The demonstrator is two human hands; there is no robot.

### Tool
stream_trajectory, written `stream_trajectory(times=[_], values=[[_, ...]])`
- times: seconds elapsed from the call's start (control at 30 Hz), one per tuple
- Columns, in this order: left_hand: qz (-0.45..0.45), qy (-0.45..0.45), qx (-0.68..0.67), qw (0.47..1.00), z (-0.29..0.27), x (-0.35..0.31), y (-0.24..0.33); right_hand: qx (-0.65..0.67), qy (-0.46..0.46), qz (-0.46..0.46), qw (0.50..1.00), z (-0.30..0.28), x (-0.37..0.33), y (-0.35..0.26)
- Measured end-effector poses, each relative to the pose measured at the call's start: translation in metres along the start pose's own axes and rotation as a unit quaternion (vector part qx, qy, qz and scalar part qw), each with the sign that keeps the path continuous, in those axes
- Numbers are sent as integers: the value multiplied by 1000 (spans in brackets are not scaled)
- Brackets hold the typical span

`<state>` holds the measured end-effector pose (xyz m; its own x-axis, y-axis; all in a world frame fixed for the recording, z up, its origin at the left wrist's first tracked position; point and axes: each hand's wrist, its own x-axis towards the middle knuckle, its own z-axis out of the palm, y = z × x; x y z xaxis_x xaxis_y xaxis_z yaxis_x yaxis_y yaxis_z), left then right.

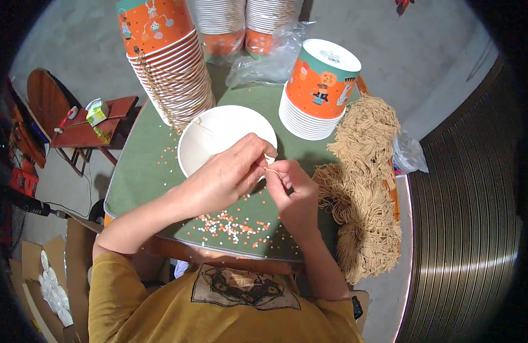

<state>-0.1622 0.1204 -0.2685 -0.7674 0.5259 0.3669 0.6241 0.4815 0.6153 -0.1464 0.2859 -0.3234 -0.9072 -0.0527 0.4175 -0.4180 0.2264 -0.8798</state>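
Note:
My left hand (235,166) and my right hand (292,194) meet over the near right rim of a white-lined paper bucket (249,121). Both pinch a short tan string (272,170) between thumb and fingers; its exact form is partly hidden by the fingers. Another bit of tan string crosses the bucket's far left rim. Behind it, to the left, rises a tall stack of orange paper buckets (155,28), mouths down, with tan strings hanging along its rims. To the right stands a shorter upside-down stack of the same buckets (324,80).
Tan strings (367,217) lie heaped along the table's right edge. Small orange and white discs (232,227) are scattered on the green tabletop (139,188) before me. Clear plastic bags (270,60) lie at the back. A cardboard box (32,251) stands at lower left.

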Motion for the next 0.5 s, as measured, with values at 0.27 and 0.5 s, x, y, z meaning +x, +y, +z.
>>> stream_trajectory(times=[0.27,0.5], values=[[-18,-25,-39,999,-2,-2,-1,9,3,25,1000,2,-2,1],[-39,-30,12,999,-2,-3,2,-97,25,-83,991,7,-5,8]])
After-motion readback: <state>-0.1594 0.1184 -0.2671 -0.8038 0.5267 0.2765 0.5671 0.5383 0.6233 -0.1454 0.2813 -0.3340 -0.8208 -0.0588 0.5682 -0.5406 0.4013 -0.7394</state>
